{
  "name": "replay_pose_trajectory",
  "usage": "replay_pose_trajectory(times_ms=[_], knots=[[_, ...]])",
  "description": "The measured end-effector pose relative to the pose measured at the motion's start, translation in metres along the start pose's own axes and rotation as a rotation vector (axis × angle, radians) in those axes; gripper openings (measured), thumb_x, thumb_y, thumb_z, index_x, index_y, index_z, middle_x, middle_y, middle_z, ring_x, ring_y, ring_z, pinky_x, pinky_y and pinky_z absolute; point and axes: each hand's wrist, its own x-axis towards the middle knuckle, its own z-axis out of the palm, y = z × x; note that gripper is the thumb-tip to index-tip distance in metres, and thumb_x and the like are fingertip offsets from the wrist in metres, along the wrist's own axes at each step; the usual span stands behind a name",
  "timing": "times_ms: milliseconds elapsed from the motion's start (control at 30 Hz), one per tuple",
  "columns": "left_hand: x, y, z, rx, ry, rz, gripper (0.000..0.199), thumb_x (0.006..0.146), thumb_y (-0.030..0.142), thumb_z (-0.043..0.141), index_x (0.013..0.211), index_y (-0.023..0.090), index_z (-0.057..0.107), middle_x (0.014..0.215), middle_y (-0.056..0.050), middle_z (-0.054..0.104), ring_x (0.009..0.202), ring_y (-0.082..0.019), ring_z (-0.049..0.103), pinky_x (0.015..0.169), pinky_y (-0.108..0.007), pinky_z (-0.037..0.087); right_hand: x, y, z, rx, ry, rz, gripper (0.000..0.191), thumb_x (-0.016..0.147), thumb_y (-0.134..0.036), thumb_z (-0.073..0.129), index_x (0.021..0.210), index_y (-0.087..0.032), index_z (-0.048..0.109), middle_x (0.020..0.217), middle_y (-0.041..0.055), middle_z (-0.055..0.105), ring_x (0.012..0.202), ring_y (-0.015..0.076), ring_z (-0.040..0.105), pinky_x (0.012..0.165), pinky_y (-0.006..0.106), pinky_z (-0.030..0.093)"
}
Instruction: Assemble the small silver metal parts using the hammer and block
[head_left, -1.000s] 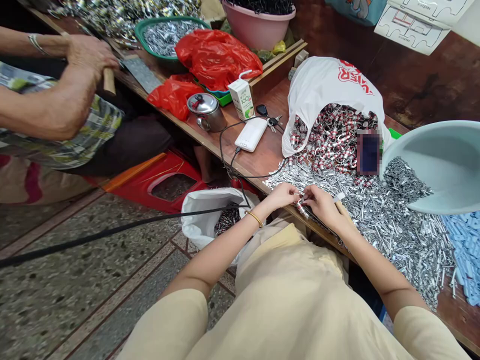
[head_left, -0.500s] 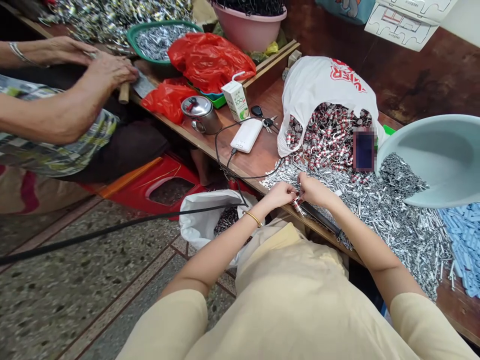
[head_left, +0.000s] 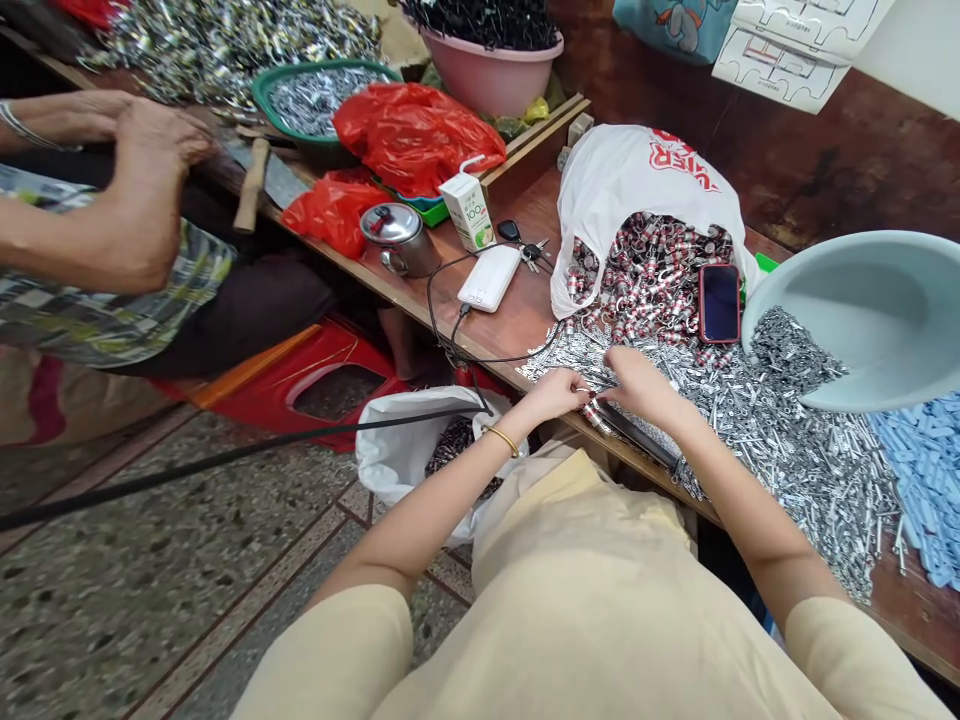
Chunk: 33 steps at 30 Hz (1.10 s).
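My left hand (head_left: 561, 394) is at the table's front edge, thumb and fingertips pinched by a small red-and-silver metal piece (head_left: 597, 416). The piece hangs just below the fingertips. Close on the right, my right hand (head_left: 643, 388) is curled with its fingers bent toward the left hand. What it holds, if anything, is hidden. Under the right wrist a black bar-like handle (head_left: 641, 438) lies along the edge. A spread of small silver metal parts (head_left: 780, 450) surrounds the hands. Behind them, many red-and-silver pieces (head_left: 652, 270) spill from a white plastic bag (head_left: 607, 165).
A phone (head_left: 720, 303) leans on the pile beside a grey-blue basin (head_left: 885, 270). Leftward are a white power bank (head_left: 489, 278) with a cable, keys (head_left: 531, 256), a drink carton (head_left: 466, 212) and a metal mug (head_left: 401, 240). A white sack (head_left: 382, 450) stands below. A co-worker's hands (head_left: 161, 130) are far left.
My right hand's fingertips have shifted slightly right, away from my left hand, which stays pinched. The co-worker's hands have moved left, uncovering more of a wooden handle. The view has tilted slightly.
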Motion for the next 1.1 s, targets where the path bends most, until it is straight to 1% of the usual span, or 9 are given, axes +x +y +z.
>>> replay_pose_trajectory(times_ms=[100, 200, 300, 433, 567, 733, 867, 1000, 1100], knots=[[-0.002, 0.001, 0.0, 0.019, 0.018, 0.036, 0.015, 0.07, 0.024, 0.057, 0.064, 0.015, 0.067, 0.056, 0.002, 0.055, 0.059, -0.013, 0.046, 0.058, -0.025, 0.03, -0.055, 0.028, 0.008, -0.191, 0.144, 0.174, 0.026, 0.096, -0.037, 0.063, 0.106, -0.014, 0.058, 0.103, 0.0167, 0.067, 0.097, 0.0284, 0.061, 0.08, 0.036, 0.047], [0.0, -0.002, 0.001, 0.011, 0.029, 0.037, 0.014, 0.069, 0.025, 0.059, 0.063, 0.015, 0.066, 0.053, 0.002, 0.053, 0.058, -0.013, 0.045, 0.057, -0.025, 0.03, -0.102, 0.054, 0.027, -0.307, 0.032, 0.351, 0.022, 0.094, -0.038, 0.066, 0.094, -0.018, 0.055, 0.085, 0.0113, 0.066, 0.082, 0.026, 0.063, 0.067, 0.031, 0.04], [0.003, -0.006, 0.003, 0.009, 0.031, 0.035, 0.013, 0.069, 0.026, 0.059, 0.063, 0.015, 0.065, 0.053, 0.003, 0.052, 0.058, -0.013, 0.044, 0.057, -0.025, 0.03, -0.123, 0.063, 0.039, -0.213, -0.004, 0.346, 0.015, 0.097, -0.032, 0.059, 0.097, -0.018, 0.054, 0.083, 0.0096, 0.066, 0.078, 0.0241, 0.063, 0.065, 0.03, 0.039], [0.003, -0.006, 0.003, 0.006, 0.022, 0.045, 0.014, 0.069, 0.027, 0.059, 0.062, 0.015, 0.064, 0.052, 0.003, 0.049, 0.057, -0.012, 0.043, 0.056, -0.025, 0.029, -0.124, 0.052, 0.032, 0.065, 0.129, 0.238, 0.024, 0.104, -0.032, 0.038, 0.11, -0.017, 0.056, 0.088, 0.0094, 0.068, 0.076, 0.0225, 0.063, 0.068, 0.031, 0.044], [0.001, -0.004, 0.003, 0.007, 0.033, 0.039, 0.016, 0.069, 0.028, 0.059, 0.062, 0.015, 0.064, 0.051, 0.004, 0.048, 0.055, -0.012, 0.041, 0.056, -0.025, 0.029, -0.12, 0.031, 0.022, 0.26, 0.117, 0.1, 0.039, 0.105, -0.032, 0.033, 0.135, -0.019, 0.053, 0.108, 0.0111, 0.071, 0.087, 0.0219, 0.068, 0.076, 0.032, 0.051], [-0.001, -0.001, 0.003, 0.002, 0.042, 0.032, 0.016, 0.07, 0.025, 0.06, 0.061, 0.014, 0.066, 0.053, 0.002, 0.053, 0.056, -0.012, 0.043, 0.056, -0.025, 0.029, -0.11, 0.008, 0.026, 0.006, 0.101, 0.073, 0.055, 0.104, -0.024, 0.033, 0.158, -0.025, 0.037, 0.104, 0.0111, 0.069, 0.085, 0.0226, 0.066, 0.069, 0.029, 0.05], [-0.002, 0.0, 0.003, -0.011, 0.033, 0.039, 0.014, 0.069, 0.02, 0.058, 0.061, 0.014, 0.067, 0.054, 0.002, 0.056, 0.057, -0.012, 0.046, 0.057, -0.025, 0.03, -0.101, 0.0, 0.029, -0.138, -0.02, 0.051, 0.058, 0.101, -0.017, 0.036, 0.159, -0.025, 0.037, 0.095, 0.0088, 0.067, 0.071, 0.0183, 0.062, 0.064, 0.026, 0.046], [-0.004, 0.002, 0.001, -0.021, 0.026, 0.039, 0.014, 0.071, 0.02, 0.059, 0.062, 0.014, 0.068, 0.056, 0.001, 0.058, 0.058, -0.013, 0.049, 0.059, -0.025, 0.031, -0.102, -0.001, 0.027, -0.135, 0.064, 0.053, 0.056, 0.105, -0.021, 0.032, 0.16, -0.025, 0.035, 0.099, 0.0095, 0.066, 0.076, 0.0188, 0.063, 0.064, 0.026, 0.046], [-0.005, 0.004, 0.001, -0.016, 0.028, 0.036, 0.014, 0.071, 0.018, 0.058, 0.062, 0.014, 0.067, 0.058, 0.001, 0.06, 0.06, -0.013, 0.051, 0.06, -0.025, 0.032, -0.103, -0.004, 0.027, -0.181, 0.014, 0.057, 0.059, 0.102, -0.016, 0.036, 0.16, -0.027, 0.036, 0.097, 0.0087, 0.065, 0.076, 0.0193, 0.063, 0.062, 0.026, 0.045]])
